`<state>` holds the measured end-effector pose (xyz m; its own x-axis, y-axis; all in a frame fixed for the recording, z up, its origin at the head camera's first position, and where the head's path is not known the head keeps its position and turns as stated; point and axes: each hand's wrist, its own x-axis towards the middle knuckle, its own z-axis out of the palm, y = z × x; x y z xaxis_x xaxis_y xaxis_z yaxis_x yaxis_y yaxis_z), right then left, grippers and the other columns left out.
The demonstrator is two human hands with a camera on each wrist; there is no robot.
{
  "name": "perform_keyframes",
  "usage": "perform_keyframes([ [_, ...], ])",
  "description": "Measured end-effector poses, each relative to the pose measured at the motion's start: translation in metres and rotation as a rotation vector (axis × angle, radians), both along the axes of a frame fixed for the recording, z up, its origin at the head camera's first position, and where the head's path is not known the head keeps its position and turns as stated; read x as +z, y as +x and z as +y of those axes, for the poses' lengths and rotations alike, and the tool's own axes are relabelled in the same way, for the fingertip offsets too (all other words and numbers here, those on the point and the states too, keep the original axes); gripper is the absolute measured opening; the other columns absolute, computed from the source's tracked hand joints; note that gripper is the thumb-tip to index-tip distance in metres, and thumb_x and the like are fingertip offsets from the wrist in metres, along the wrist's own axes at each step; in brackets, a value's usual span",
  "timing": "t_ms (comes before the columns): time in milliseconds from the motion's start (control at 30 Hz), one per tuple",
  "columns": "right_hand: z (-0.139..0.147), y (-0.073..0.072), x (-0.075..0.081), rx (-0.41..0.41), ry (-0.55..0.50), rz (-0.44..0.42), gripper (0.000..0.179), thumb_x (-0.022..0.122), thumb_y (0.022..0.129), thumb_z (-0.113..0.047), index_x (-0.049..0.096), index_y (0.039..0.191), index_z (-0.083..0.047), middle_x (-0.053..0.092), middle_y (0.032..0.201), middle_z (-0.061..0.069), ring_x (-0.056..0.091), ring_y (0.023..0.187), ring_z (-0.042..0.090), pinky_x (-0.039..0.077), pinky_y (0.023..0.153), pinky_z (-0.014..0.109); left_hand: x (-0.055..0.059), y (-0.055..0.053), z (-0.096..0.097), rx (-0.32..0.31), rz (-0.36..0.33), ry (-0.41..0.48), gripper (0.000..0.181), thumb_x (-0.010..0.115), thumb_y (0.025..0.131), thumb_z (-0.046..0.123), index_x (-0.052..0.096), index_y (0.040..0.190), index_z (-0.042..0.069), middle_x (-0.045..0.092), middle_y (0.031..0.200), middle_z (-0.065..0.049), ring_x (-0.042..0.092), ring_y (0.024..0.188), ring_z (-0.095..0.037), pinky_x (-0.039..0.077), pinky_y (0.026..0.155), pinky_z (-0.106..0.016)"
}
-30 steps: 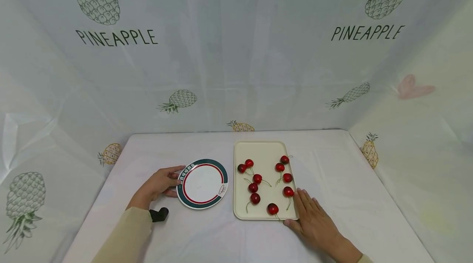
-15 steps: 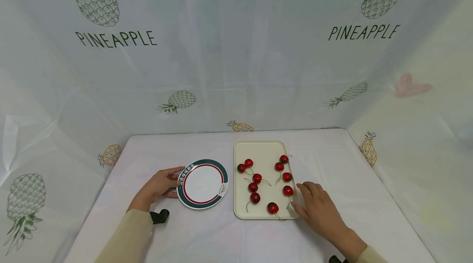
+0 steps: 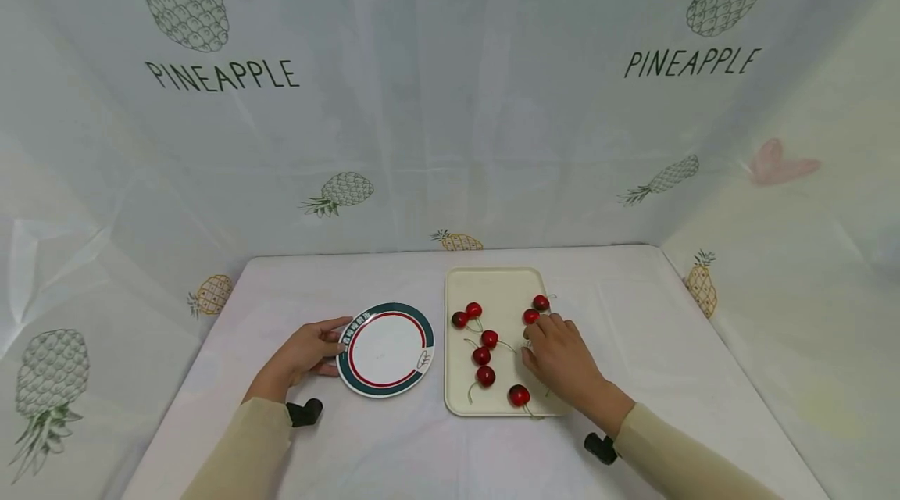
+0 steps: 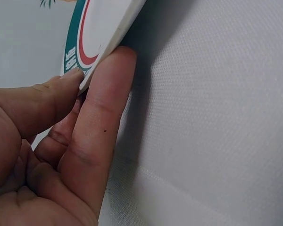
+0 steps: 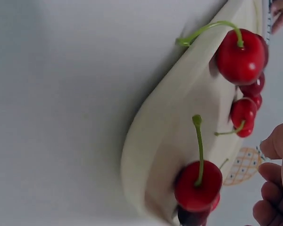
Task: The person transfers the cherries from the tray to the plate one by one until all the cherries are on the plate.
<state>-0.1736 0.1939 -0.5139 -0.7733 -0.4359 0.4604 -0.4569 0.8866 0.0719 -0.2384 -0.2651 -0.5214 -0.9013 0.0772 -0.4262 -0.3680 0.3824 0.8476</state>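
Note:
My left hand (image 3: 308, 350) grips the near-left rim of a round white plate (image 3: 387, 350) with a green border and red ring. In the left wrist view, the thumb lies on the plate's face with fingers beneath, the rim tilted off the cloth. My right hand (image 3: 562, 355) hangs over the right side of a cream rectangular tray (image 3: 516, 285), fingers bent downward. Beside its fingertips lies a red cherry (image 3: 531, 316); cherries under the hand are hidden from above. The right wrist view shows a gap between thumb and fingers, with a stemmed cherry (image 5: 198, 186) below.
More cherries lie on the tray, including a dark one (image 3: 459, 319) at left and one (image 3: 519, 395) near the front edge. White cloth (image 3: 422, 453) covers the table. A pineapple-print curtain (image 3: 450, 117) hangs behind. Black camera mounts (image 3: 305, 412) sit at the wrists.
My right hand has left the tray's right edge and moved left and inward over the cherries, its fingers going from straight to bent. The left hand and plate stay put.

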Motion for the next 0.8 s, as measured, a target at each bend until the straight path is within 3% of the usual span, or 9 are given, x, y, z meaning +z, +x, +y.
perform_keyframes([
  [233, -0.010, -0.016, -0.014, 0.054, 0.048, -0.012, 0.023, 0.087, 0.081, -0.018, 0.067, 0.088, -0.009, 0.056, 0.086, 0.002, 0.051, 0.085, 0.022, 0.039, 0.068, 0.031, 0.000, 0.002, 0.000, 0.015, 0.003, 0.006, 0.060, 0.066, 0.100, -0.003, 0.052, 0.157, 0.013, 0.060, 0.122, -0.019, 0.069, 0.082, -0.022, 0.067, 0.072, -0.039],
  [467, -0.015, -0.020, -0.019, 0.055, 0.085, -0.065, 0.021, 0.086, 0.084, -0.019, 0.066, 0.085, -0.011, 0.057, 0.083, 0.001, 0.051, 0.084, 0.021, 0.039, 0.070, 0.033, -0.001, 0.003, 0.001, 0.021, 0.002, 0.004, 0.059, 0.065, 0.101, -0.002, 0.053, 0.156, 0.013, 0.062, 0.123, -0.019, 0.068, 0.082, -0.022, 0.067, 0.072, -0.039],
  [800, -0.017, -0.024, -0.023, 0.049, 0.126, -0.038, 0.021, 0.084, 0.087, -0.017, 0.066, 0.080, -0.010, 0.057, 0.078, 0.002, 0.050, 0.080, 0.022, 0.035, 0.068, 0.032, 0.001, 0.005, 0.001, 0.022, 0.009, -0.003, 0.058, 0.067, 0.101, 0.001, 0.053, 0.156, 0.015, 0.061, 0.130, -0.022, 0.069, 0.083, -0.022, 0.067, 0.073, -0.039],
])
